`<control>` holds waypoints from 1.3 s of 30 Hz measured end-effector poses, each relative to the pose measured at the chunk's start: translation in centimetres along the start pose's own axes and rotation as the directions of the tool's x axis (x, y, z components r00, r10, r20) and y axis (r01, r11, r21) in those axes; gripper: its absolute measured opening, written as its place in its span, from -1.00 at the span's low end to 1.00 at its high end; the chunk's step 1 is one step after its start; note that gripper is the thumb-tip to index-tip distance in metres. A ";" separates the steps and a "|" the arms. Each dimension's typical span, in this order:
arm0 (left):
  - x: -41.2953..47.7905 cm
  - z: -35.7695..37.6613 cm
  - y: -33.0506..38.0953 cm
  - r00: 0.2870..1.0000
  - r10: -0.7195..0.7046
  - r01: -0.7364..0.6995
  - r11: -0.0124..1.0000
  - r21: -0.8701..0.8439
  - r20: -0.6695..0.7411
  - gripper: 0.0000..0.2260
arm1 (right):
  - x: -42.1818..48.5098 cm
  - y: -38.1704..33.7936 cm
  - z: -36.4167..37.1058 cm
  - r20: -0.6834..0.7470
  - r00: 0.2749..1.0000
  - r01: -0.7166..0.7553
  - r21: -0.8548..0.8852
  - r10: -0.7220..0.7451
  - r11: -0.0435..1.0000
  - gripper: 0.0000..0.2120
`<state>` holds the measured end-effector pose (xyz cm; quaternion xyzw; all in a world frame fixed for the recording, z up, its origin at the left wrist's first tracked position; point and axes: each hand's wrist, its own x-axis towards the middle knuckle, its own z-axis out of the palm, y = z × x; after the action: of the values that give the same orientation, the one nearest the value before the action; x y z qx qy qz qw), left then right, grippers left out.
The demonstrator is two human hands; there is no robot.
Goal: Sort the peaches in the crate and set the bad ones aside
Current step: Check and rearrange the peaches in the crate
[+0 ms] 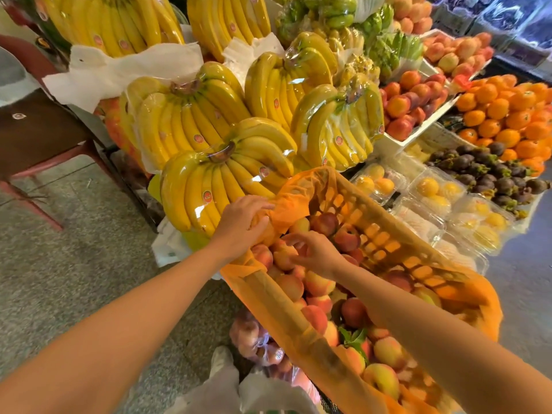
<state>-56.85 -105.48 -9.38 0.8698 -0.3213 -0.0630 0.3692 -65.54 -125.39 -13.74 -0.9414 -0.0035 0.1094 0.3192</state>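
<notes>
An orange plastic crate (385,234), lined with an orange plastic bag (294,204), is full of red-and-yellow peaches (316,283). My left hand (242,225) is at the crate's far left corner, fingers closed on a fold of the orange bag liner. My right hand (313,252) is inside the crate over the far-end peaches, fingers curled around one peach (283,258) on top of the pile.
Wrapped banana bunches (227,171) crowd the stand just beyond the crate. Clear boxes of yellow fruit (433,192), mangosteens (493,171) and oranges (507,115) lie to the right. A clear bag of peaches (257,339) and a white bag (263,392) sit below. A red chair (35,138) stands left.
</notes>
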 end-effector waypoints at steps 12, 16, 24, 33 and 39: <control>1.2 8.2 7.8 0.790 0.046 -0.273 0.919 0.284 0.611 -0.78 | -10.7 6.0 -4.9 -0.033 0.966 -0.259 -0.113 0.257 0.959 -0.58; 1.2 10.3 8.1 0.698 -0.079 -0.276 0.887 0.369 0.712 -0.53 | -11.4 6.8 -4.5 -0.003 0.947 -0.298 -0.387 0.322 0.873 -0.43; 2.0 11.9 8.6 0.688 -0.025 -0.448 0.772 0.451 0.726 -0.53 | -13.7 7.9 -3.5 0.165 0.888 -0.291 -0.521 0.429 0.803 -0.60; 3.1 11.1 8.1 0.687 0.101 -0.521 0.758 0.391 0.720 -0.61 | -11.9 6.9 -2.3 0.024 0.938 -0.338 -0.141 0.345 0.930 -0.37; 3.3 11.1 7.7 0.695 0.099 -0.500 0.778 0.380 0.712 -0.67 | -11.4 6.6 -1.6 -0.104 0.923 -0.373 -0.015 0.370 0.928 -0.37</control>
<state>-62.03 -118.17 -11.72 0.7897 -0.5775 -0.2052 -0.0273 -76.71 -132.47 -14.20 -0.9345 0.1890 0.1209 0.2762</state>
